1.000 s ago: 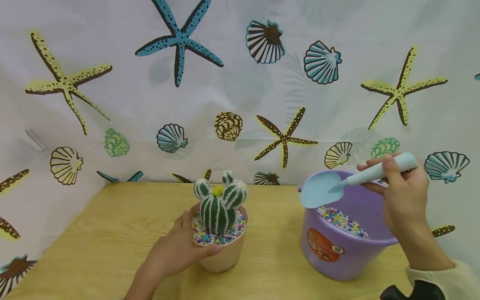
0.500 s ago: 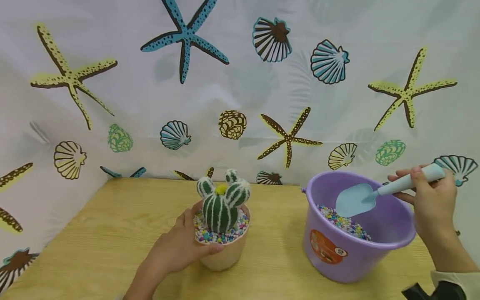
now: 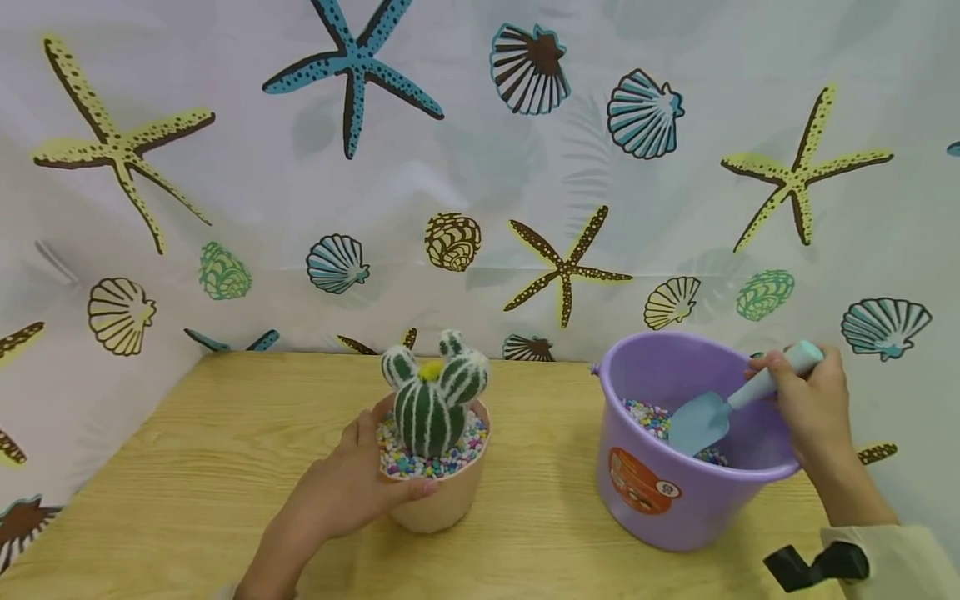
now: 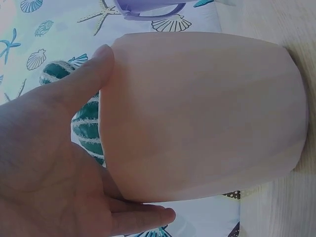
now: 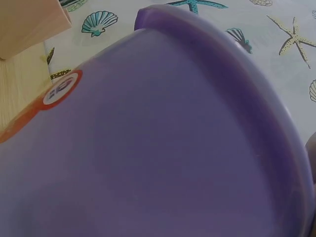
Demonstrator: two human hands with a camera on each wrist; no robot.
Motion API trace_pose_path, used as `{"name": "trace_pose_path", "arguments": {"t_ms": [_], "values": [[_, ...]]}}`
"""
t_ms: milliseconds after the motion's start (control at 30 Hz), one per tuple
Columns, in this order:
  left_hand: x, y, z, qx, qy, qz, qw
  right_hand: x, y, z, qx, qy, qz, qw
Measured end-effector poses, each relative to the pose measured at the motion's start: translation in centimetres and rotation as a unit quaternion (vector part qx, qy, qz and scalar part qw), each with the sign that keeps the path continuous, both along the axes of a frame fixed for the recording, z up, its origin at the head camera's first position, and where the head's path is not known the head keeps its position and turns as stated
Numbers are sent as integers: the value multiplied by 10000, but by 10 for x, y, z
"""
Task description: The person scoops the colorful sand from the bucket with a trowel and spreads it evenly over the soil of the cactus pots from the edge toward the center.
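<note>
My left hand (image 3: 347, 490) grips the side of a pale peach flowerpot (image 3: 444, 505), thumb at the front of its rim and fingers round the far side. In the pot stands a green knitted cactus (image 3: 427, 421) with white stripes and a yellow tuft, bedded in multicoloured pebbles (image 3: 467, 457). On the right, my right hand (image 3: 819, 410) holds a light blue scoop (image 3: 699, 423) by its handle. The scoop's blade dips into more pebbles (image 3: 645, 416) inside a purple bucket (image 3: 705, 510). The bucket's outer wall (image 5: 138, 148) fills most of the right wrist view.
Pot and bucket stand apart on a light wooden table (image 3: 247, 433). Behind and to the left hangs a white cloth (image 3: 465, 167) printed with starfish and shells. An orange sticker (image 3: 641, 482) marks the bucket's front.
The scoop has gone from above the bucket's near left rim, rightward and down into the bucket, where its blade meets the pebbles. My left hand stays on the flowerpot.
</note>
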State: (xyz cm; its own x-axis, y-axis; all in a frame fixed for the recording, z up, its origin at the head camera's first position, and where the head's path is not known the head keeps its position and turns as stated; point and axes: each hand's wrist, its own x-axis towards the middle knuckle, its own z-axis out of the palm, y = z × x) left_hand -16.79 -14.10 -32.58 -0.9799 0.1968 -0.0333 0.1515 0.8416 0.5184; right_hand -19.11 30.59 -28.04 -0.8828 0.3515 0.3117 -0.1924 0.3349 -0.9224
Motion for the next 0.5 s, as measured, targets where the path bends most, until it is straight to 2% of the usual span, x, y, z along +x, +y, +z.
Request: {"name": "trace_pose_path", "arguments": {"t_ms": [100,200,333,500], "values": [[0,2,-1,16,-14,-25,10000,1,-1,-1,752,-567,-824,9921],[0,3,-2,-25,40,-39,10000,1,-1,-2,1206,-825,-1229,9816],[-1,4,-1,-127,110,-1,9999,0,-2,-2,1413,-809,-1262,9786],[-2,5,0,-99,54,8,9999,-1,-3,0,1390,-831,-1318,9780]]}}
